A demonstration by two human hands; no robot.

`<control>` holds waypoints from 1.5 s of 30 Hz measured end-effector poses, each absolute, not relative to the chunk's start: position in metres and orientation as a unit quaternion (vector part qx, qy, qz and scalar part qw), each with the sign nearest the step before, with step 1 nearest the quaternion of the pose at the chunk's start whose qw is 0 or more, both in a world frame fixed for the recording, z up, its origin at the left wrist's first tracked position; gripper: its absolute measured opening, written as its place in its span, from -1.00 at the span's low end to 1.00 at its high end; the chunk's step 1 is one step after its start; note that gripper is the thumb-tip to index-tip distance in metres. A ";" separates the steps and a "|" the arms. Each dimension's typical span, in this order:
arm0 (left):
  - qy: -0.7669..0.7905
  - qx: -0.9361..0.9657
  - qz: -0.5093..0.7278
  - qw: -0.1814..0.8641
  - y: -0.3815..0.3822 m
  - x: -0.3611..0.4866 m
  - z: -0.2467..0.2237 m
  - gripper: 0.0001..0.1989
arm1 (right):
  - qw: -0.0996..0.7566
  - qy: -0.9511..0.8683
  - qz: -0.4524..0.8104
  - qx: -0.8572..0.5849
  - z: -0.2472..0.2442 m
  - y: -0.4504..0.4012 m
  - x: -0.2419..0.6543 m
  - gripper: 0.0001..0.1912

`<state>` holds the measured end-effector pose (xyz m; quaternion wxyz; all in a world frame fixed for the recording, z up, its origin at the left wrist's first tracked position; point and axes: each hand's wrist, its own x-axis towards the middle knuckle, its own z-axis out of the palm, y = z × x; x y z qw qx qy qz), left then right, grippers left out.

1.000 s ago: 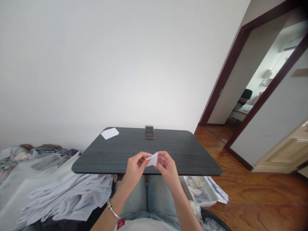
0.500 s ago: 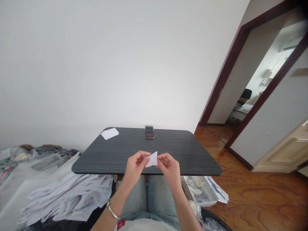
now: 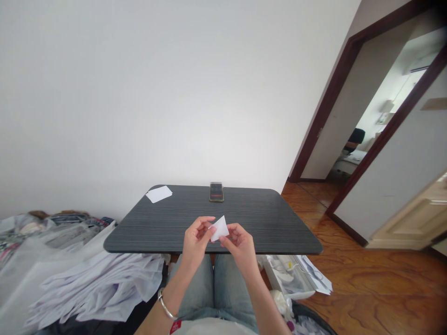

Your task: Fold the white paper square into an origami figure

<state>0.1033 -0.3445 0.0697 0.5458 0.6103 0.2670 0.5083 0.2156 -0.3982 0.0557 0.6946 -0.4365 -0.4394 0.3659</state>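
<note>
A small folded piece of white paper (image 3: 220,229) is held up just above the front part of the dark table (image 3: 167,223). My left hand (image 3: 197,236) pinches its left side between thumb and fingers. On the other side, my right hand (image 3: 239,243) has thumb and fingertips closed on the paper's lower right edge. One corner of the paper points upward. Several white sheets (image 3: 159,193) lie stacked at the table's back left corner.
A phone on a stand (image 3: 216,191) is at the table's back middle. White garments (image 3: 98,286) are piled on the left. An open white box (image 3: 289,279) and papers (image 3: 316,274) sit low on the right. Beyond is a doorway (image 3: 324,121).
The paper has turned and tilted in my fingers, showing a broader face. My right hand has shifted slightly left and down, its thumb now at the paper's lower edge.
</note>
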 end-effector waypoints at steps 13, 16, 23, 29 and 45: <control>0.206 0.715 0.422 0.517 -0.338 0.093 0.066 -0.66 | 0.630 -0.496 0.403 -0.441 0.055 -0.396 0.231 -0.84; 0.205 0.726 0.395 0.524 -0.335 0.086 0.070 -0.70 | 0.588 -0.533 0.419 -0.441 0.053 -0.396 0.235 -0.88; 0.203 0.714 0.322 0.587 -0.330 0.076 0.076 -0.72 | 0.566 -0.545 0.431 -0.444 0.054 -0.397 0.239 -0.88; 0.199 0.775 0.252 0.544 -0.328 0.067 0.085 -0.83 | 0.549 -0.566 0.407 -0.461 0.054 -0.398 0.245 -0.87; 0.208 0.862 0.197 0.418 -0.332 0.066 0.098 -0.90 | 0.449 -0.693 0.324 -0.462 0.062 -0.404 0.247 -0.84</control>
